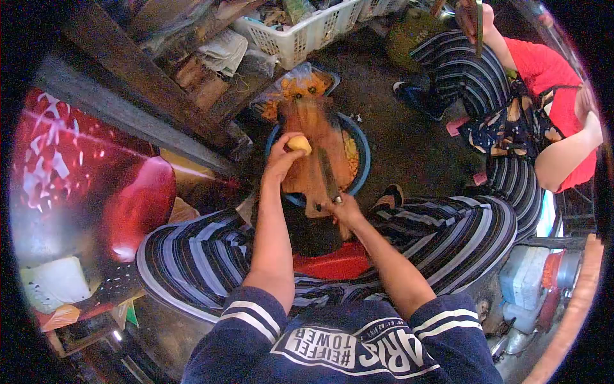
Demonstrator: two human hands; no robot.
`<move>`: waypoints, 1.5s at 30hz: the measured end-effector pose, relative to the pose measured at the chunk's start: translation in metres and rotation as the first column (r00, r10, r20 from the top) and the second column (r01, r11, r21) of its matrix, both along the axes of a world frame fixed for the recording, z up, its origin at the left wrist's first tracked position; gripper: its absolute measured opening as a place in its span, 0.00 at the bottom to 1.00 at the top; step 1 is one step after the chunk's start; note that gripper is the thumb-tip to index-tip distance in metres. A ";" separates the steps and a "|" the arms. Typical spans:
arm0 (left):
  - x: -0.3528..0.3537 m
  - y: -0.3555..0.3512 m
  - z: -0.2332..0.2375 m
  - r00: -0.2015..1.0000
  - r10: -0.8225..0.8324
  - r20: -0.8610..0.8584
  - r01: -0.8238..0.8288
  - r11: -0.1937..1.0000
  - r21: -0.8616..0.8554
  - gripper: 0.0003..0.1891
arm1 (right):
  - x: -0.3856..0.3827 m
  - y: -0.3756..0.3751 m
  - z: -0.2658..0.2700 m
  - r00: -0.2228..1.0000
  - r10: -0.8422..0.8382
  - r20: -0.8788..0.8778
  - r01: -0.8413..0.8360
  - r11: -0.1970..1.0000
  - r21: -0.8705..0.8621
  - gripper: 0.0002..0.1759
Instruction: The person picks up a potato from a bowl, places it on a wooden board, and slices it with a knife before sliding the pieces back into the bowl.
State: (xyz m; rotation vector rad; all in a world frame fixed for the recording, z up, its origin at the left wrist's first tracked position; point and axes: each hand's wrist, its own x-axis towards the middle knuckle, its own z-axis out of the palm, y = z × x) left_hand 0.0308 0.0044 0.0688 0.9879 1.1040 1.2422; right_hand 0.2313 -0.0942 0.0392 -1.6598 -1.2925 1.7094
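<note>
My left hand [281, 159] grips a small yellow piece of food [299, 144] above a wooden cutting board [311, 137]. The board lies across a blue basin [363, 153] that holds yellow cut pieces. My right hand [343, 208] is closed on the handle of a knife [327, 176], whose blade points away from me over the board. I sit with striped trousers on both legs, knees spread around the basin.
A clear bag of orange-yellow food [297, 86] lies beyond the basin. White plastic baskets [300, 35] stand at the back. Another person in a red top [543, 70] sits at the right. A red plastic stool [137, 205] is on my left.
</note>
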 end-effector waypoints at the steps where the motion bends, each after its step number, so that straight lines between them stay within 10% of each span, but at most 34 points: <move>1: 0.000 -0.001 0.000 0.992 -0.029 -0.126 0.027 0.999 -0.023 0.21 | -0.002 -0.006 -0.014 0.996 0.026 0.083 -0.029 0.999 0.035 0.15; 2: 0.003 -0.001 0.004 0.975 -0.057 -0.216 0.047 0.998 -0.050 0.20 | 0.002 -0.010 -0.069 0.949 0.086 0.305 -0.153 0.967 0.205 0.15; 5: 0.008 -0.006 0.005 0.883 -0.132 -0.451 0.093 0.990 -0.107 0.23 | -0.015 -0.025 -0.031 0.964 -0.038 0.264 -0.075 0.911 0.405 0.16; 9: 0.008 -0.001 -0.037 0.918 -0.095 -0.384 0.072 0.995 -0.075 0.26 | -0.022 -0.028 -0.002 0.926 -0.159 0.342 -0.031 0.871 0.489 0.17; 18: -0.004 -0.003 -0.050 0.832 0.107 -0.545 -0.106 0.994 0.034 0.29 | -0.014 0.004 0.051 0.887 -0.108 0.449 -0.105 0.900 0.423 0.16; 33: 0.010 -0.007 -0.048 0.952 0.212 -0.221 -0.258 0.943 -0.208 0.20 | -0.027 0.028 0.043 0.898 -0.129 0.420 -0.104 0.867 0.487 0.13; 35: 0.004 0.009 -0.094 0.889 0.226 -0.399 -0.233 0.972 0.032 0.19 | -0.024 0.029 0.044 0.887 -0.148 0.438 -0.099 0.865 0.493 0.13; 38: 0.026 -0.008 -0.020 0.609 0.304 -0.733 -0.257 0.949 0.181 0.19 | -0.020 0.030 0.053 0.905 -0.138 0.402 -0.088 0.865 0.494 0.14; 45: 0.030 -0.008 -0.032 0.721 0.212 -0.660 -0.161 0.977 0.138 0.17 | -0.016 0.029 0.055 0.901 -0.117 0.417 -0.137 0.836 0.531 0.15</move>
